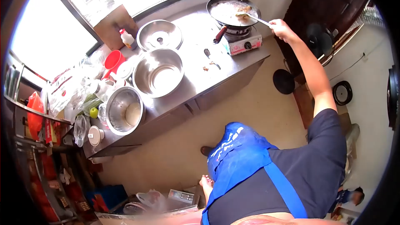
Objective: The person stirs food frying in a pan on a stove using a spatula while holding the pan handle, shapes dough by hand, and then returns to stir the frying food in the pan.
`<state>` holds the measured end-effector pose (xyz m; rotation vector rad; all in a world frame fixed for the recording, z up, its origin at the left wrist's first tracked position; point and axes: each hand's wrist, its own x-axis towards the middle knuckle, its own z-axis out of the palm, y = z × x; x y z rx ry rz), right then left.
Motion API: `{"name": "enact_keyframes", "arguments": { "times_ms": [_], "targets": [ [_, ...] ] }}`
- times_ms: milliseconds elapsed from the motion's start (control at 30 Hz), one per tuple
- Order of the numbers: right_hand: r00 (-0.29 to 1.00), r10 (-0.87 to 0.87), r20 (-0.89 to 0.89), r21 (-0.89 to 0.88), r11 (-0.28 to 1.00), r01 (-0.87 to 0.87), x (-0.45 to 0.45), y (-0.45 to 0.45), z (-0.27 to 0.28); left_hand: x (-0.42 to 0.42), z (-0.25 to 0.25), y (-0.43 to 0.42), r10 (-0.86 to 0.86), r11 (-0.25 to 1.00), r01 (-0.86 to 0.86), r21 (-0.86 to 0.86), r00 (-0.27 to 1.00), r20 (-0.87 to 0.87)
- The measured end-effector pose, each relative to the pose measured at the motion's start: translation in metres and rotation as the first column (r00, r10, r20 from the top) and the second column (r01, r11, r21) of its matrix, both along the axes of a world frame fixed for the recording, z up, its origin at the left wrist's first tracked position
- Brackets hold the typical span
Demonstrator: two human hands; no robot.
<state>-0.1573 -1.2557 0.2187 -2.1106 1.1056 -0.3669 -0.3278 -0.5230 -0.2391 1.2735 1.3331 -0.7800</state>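
My right hand (281, 30) is wrapped round the handle of a metal utensil (259, 19) that reaches into a dark wok (211, 13). Pale, bubbling contents with some brownish pieces (246, 10) fill the wok around the utensil's head. Under the wok is a portable gas stove (246, 45) at the right end of the steel counter; the wok's red-brown handle (220, 34) points toward the counter's front. My left hand (206, 181) hangs low beside the blue apron (239, 150), away from the counter. Its fingers look curled, but what they hold, if anything, is too small to tell.
Steel basins (158, 73) stand on the counter (196, 75), left of the stove. Farther left are a red container (113, 61), plastic bags and a green fruit (93, 113). A scale (181, 196) lies behind at the bottom. Another person (350, 196) is at the lower right.
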Motion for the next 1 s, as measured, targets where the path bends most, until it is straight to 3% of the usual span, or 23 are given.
{"name": "enact_keyframes", "arguments": {
  "times_ms": [67, 133, 233, 400, 533, 600, 633, 667, 733, 800, 867, 1000],
  "targets": [
    [1.0, 0.012, 0.006, 0.175, 0.984, -0.013, -0.003, -0.002, 0.022, 0.013, -0.006, 0.006, 0.078, 0.995, -0.077, -0.061, 0.997, 0.02],
    [0.996, -0.051, 0.07, 0.212, 0.977, 0.035, -0.003, -0.002, 0.03, 0.018, -0.016, 0.0, 0.082, 0.995, -0.081, -0.062, 0.996, 0.021],
    [0.998, -0.039, 0.043, 0.243, 0.97, 0.028, -0.001, -0.013, 0.04, 0.019, -0.035, -0.007, -0.121, 0.992, 0.116, 0.047, 0.986, 0.112],
    [0.992, 0.045, -0.117, 0.139, 0.99, -0.028, -0.011, -0.026, 0.059, 0.026, -0.085, -0.001, -0.095, 0.995, 0.094, 0.039, 0.995, 0.02],
    [0.98, 0.037, -0.197, 0.088, 0.996, -0.02, -0.003, -0.03, 0.047, 0.044, -0.064, -0.005, -0.086, 0.995, 0.086, 0.044, 0.996, -0.004],
    [0.961, 0.19, -0.202, -0.13, 0.967, -0.219, 0.008, -0.037, 0.012, 0.055, -0.028, -0.013, -0.05, 0.996, 0.05, 0.074, 0.999, 0.008],
    [0.926, 0.27, -0.266, -0.311, 0.885, -0.347, 0.013, -0.05, -0.012, 0.056, -0.026, -0.011, -0.067, 0.996, 0.065, 0.067, 0.997, 0.025],
    [0.901, 0.224, -0.372, -0.291, 0.894, -0.342, 0.02, -0.027, -0.008, 0.059, -0.029, -0.011, -0.065, 0.996, 0.063, 0.066, 0.998, 0.026],
    [0.93, 0.097, -0.354, -0.463, 0.846, -0.264, 0.033, -0.026, -0.051, 0.062, -0.031, -0.008, -0.106, 0.987, 0.099, 0.129, 0.994, 0.042],
    [0.926, 0.041, -0.376, -0.426, 0.88, -0.212, 0.045, -0.006, -0.055, 0.064, -0.031, -0.008, -0.068, 0.987, 0.058, 0.148, 0.996, 0.06],
    [0.907, 0.096, -0.41, -0.439, 0.851, -0.289, 0.057, -0.01, -0.068, 0.066, -0.027, -0.007, -0.123, 0.984, 0.115, 0.135, 0.991, 0.055],
    [0.95, 0.037, -0.31, -0.42, 0.891, -0.172, 0.072, -0.016, -0.084, 0.064, -0.023, -0.016, -0.136, 0.983, 0.13, 0.131, 0.99, 0.044]
  ]
}}
